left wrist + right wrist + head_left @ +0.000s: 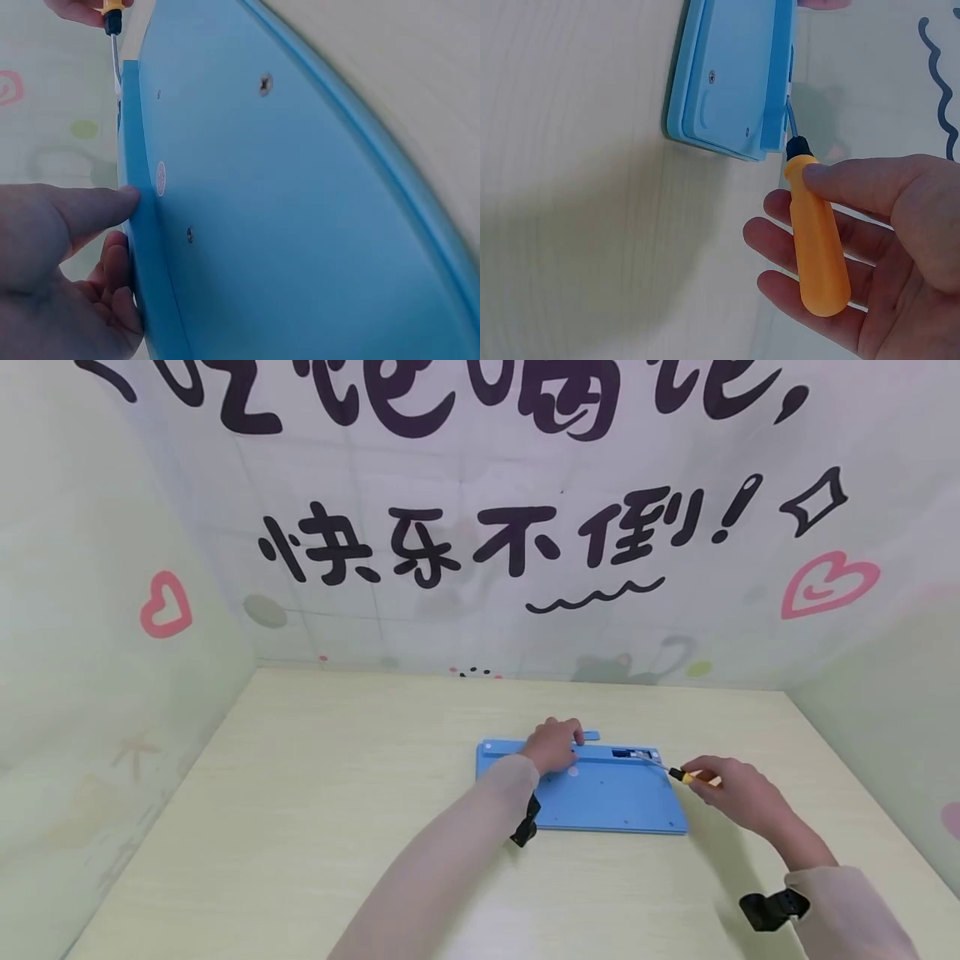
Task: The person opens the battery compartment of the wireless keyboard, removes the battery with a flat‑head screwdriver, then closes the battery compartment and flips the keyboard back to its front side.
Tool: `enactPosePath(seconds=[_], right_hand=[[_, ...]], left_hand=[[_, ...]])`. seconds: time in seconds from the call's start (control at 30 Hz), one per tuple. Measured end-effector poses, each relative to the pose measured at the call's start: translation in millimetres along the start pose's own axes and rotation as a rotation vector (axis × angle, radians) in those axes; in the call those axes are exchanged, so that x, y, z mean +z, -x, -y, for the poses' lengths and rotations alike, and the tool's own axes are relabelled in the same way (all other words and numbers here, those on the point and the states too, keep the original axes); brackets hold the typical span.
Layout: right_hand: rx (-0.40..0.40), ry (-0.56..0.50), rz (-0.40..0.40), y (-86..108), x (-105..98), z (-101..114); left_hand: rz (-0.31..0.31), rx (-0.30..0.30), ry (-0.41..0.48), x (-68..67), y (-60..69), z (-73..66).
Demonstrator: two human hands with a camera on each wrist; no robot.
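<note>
Starting from the left of the pale wooden table [300, 793], I come to a blue keyboard [615, 793], right of the middle and toward the far side, lying flat with what looks like its underside up, presumably so the raised far ridge can be reached. The person's left hand [553, 745] grasps that ridge, thumb on the near side and fingers bent over the far one, I'd guess to keep the board from sliding. Just beyond the far edge lies a small blue strip [592, 736], perhaps a battery cover. Toward the ridge's right end is a dark slot [622, 753], and a screwdriver [821, 255] with an orange handle reaches to it; whether its tip touches anything inside I can't tell. The right hand [738, 793] grips the handle off the board's right end, thumb by the black collar and fingers beneath, a light hold that seems meant for fine control.

Counting up: one keyboard, one strip, one slot, one screwdriver, two hands, and two black wrist cameras [775, 910], one per arm. From the right wrist I make out two screw heads [712, 76] on the board.
</note>
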State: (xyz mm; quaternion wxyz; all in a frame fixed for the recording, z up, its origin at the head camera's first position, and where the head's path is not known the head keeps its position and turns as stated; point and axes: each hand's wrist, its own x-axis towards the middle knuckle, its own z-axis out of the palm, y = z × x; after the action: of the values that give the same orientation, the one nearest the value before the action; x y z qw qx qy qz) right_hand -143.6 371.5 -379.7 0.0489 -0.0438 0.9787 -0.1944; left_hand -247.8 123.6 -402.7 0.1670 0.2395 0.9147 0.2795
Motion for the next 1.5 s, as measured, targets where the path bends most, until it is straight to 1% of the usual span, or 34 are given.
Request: enactPosePath(seconds=[0.2,0.3,0.37,0.57,0.63,0.83,1.0,1.13,1.3,1.4,1.5], right_hand=[[0.022,-0.004,-0.028,7.1,5,1],[0.023,-0.021,-0.037,9.9,7,1],[0.026,-0.027,-0.037,11.2,7,0],[0.038,-0.046,-0.053,14.8,8,-3],[0.047,-0.059,-0.058,16.7,8,-5],[0.099,-0.122,-0.029,21.3,11,-11],[0.126,-0.14,-0.022,24.4,15,-16],[0.149,-0.132,-0.022,26.0,16,-20],[0.174,-0.135,-0.021,27.3,17,-24],[0.187,-0.151,-0.017,28.1,18,-26],[0.205,-0.157,-0.014,28.1,20,-28]], left_hand=[[0.058,0.071,-0.099,-4.3,-5.4,-4.6],[0.09,0.091,-0.13,-5.0,-9.2,-9.7],[0.098,0.108,-0.148,-4.8,-10.9,-13.4],[0.079,0.151,-0.159,1.4,-14.7,-23.5],[0.071,0.162,-0.177,3.0,-15.8,-26.8],[0.07,0.193,-0.227,7.1,-19.0,-36.6],[0.072,0.195,-0.274,13.3,-24.5,-39.1],[0.073,0.198,-0.31,17.8,-27.9,-40.3],[0.081,0.215,-0.349,19.4,-29.3,-45.6],[0.087,0.21,-0.358,19.2,-29.7,-49.4],[0.106,0.199,-0.351,19.6,-31.2,-51.6]])
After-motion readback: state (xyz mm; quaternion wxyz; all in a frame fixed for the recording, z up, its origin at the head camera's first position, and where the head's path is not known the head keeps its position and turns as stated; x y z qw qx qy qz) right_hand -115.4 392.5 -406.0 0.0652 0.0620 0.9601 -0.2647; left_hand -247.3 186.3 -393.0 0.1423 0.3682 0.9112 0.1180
